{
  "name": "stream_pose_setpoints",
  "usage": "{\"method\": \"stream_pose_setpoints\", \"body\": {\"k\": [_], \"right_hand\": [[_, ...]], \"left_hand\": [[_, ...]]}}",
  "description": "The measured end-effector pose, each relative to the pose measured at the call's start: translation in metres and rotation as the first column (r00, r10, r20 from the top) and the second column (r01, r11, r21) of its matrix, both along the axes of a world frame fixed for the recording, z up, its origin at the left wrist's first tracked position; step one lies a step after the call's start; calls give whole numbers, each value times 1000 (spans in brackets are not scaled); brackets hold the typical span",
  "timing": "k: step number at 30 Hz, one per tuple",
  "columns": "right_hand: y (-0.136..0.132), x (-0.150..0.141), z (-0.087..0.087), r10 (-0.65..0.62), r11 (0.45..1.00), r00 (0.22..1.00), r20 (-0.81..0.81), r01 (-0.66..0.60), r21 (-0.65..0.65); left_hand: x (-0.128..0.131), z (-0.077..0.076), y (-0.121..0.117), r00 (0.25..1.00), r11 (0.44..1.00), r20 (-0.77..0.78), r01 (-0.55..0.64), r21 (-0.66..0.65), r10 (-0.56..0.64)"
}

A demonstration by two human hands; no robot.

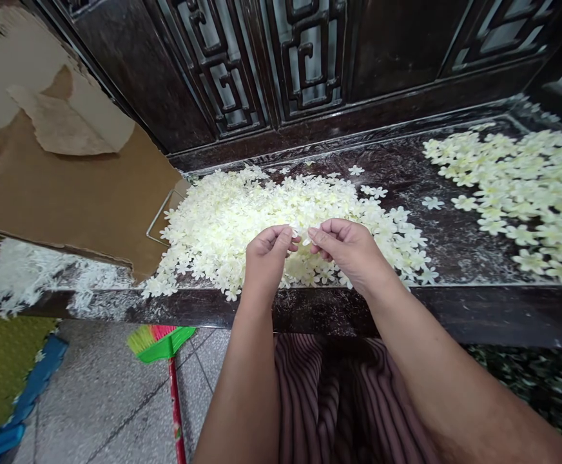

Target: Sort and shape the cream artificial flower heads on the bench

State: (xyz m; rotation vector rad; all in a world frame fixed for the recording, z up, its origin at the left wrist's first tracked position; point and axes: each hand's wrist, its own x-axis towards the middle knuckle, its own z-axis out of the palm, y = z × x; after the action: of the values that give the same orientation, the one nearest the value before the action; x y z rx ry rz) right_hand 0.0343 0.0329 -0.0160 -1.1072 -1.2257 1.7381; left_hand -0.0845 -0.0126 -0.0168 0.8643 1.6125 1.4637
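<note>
Both hands meet over a heap of small pale-yellow and white artificial flowers (242,212). My left hand (269,254) is closed in a pinch, thumb against fingers, with a bit of white flower showing at its tips. Facing it, my right hand (346,248) pinches a bit of white flower too. The fingertips are only a small gap apart, and whether both bits belong to one flower I cannot tell. Several flowers lie loose around the heap's right edge, such as a single blossom (356,170) toward the back.
A second spread of flowers (517,187) covers the right of the dark carved wooden bench (392,303). Torn cardboard (68,193) leans at left beside white scraps (24,274). On the floor are a green broom (165,345) and a yellow sack-like thing (5,367) by a blue edge.
</note>
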Motion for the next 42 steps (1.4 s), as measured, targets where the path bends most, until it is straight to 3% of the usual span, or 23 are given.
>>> {"method": "stream_pose_setpoints", "body": {"k": [6,12,14,16,19,22,26,32,42], "right_hand": [[-1,0,-2,12,1000,1000,28,-12,28],[-1,0,-2,18,1000,999,41,-19,18],[-1,-1,-2,0,1000,999,53,-1,16],[0,-1,-3,-21,1000,998,59,20,19],[0,-1,-4,-34,999,998,45,33,16],[1,0,-3,-16,1000,1000,4,16,0],[1,1,0,18,999,999,-49,-21,-47],[1,4,3,73,989,982,-175,-94,-115],[1,5,-2,96,990,981,-171,-112,-84]], "left_hand": [[-3,-3,0,967,998,252,53,-33,-43],[-3,0,1,930,997,359,-80,1,74],[-2,-1,1,959,992,257,-122,6,117],[0,-3,0,989,988,12,-150,40,150],[3,-5,-2,911,983,-378,-117,143,163],[7,-4,-3,860,985,-506,23,168,66],[9,-3,-1,914,987,-399,126,105,-74],[8,-3,-1,982,996,-191,28,81,-12],[6,-4,0,993,996,-114,33,89,-23]]}}
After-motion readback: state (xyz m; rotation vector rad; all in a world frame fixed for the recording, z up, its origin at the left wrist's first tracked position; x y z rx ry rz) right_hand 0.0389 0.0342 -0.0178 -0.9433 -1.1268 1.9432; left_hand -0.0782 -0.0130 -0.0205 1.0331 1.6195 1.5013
